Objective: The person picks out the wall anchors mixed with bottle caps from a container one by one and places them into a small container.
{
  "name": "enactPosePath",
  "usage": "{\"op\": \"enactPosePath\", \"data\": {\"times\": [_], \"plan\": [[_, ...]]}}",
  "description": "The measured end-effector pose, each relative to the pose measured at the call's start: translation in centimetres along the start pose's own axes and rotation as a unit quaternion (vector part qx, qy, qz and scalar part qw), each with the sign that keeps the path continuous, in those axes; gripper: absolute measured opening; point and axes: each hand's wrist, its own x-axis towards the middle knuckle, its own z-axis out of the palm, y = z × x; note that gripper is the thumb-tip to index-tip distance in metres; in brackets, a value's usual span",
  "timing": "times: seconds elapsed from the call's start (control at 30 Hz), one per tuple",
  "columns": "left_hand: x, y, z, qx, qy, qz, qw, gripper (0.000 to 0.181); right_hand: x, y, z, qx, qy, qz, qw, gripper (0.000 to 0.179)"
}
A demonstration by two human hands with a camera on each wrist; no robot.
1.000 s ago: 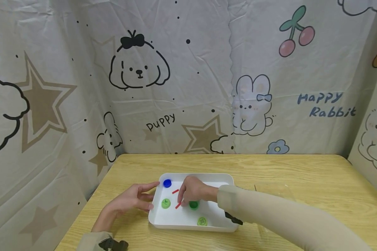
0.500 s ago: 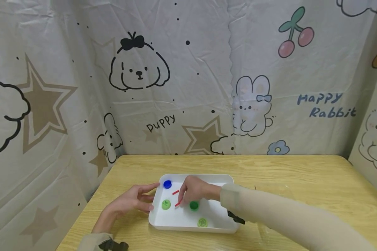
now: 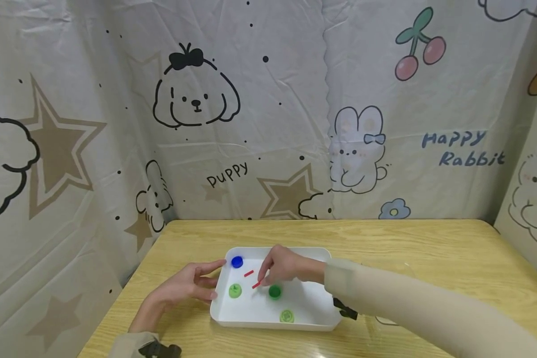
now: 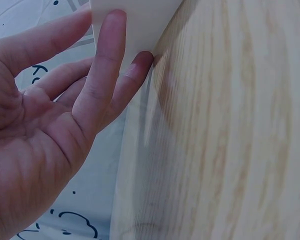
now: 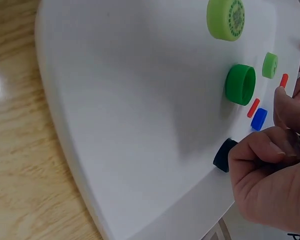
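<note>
My right hand (image 3: 283,264) is over a white tray (image 3: 255,317), pinching a short red stick (image 3: 256,285) between thumb and finger. A second red stick (image 3: 248,273) lies on the tray floor. Around them are a blue cap (image 3: 237,262), a green cap (image 3: 275,292) with its hollow side up and two light green caps, one at the left (image 3: 234,291), one near the front (image 3: 287,316). In the right wrist view a dark cap (image 5: 223,156) sits beside my curled fingers. My left hand (image 3: 185,284) touches the tray's left wall with extended fingers.
A clear plastic sheet or box (image 3: 387,271) lies right of the tray, partly behind my right sleeve. The wooden table (image 3: 206,236) ends at a printed curtain (image 3: 286,124) at the back and left.
My right hand has risen slightly and shifted right, carrying the red stick up from its earlier spot. The left hand stays against the tray.
</note>
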Motion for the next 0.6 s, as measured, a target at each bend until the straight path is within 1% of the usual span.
{"op": "enactPosePath", "data": {"times": [0.1, 0.37, 0.6], "plan": [[0.0, 0.0, 0.0, -0.001, 0.0, 0.0, 1.0, 0.088, -0.3, 0.0, -0.3, 0.008, -0.003, 0.004, 1.0, 0.01], [0.1, -0.1, -0.1, -0.007, -0.006, 0.001, 1.0, 0.089, -1.2, 0.0, -1.4, 0.021, -0.008, -0.003, 0.9997, 0.01], [0.2, -0.2, -0.1, -0.008, -0.01, 0.009, 0.9999, 0.089, -2.2, 0.5, -2.3, 0.026, 0.003, 0.004, 0.9996, 0.009]]}}
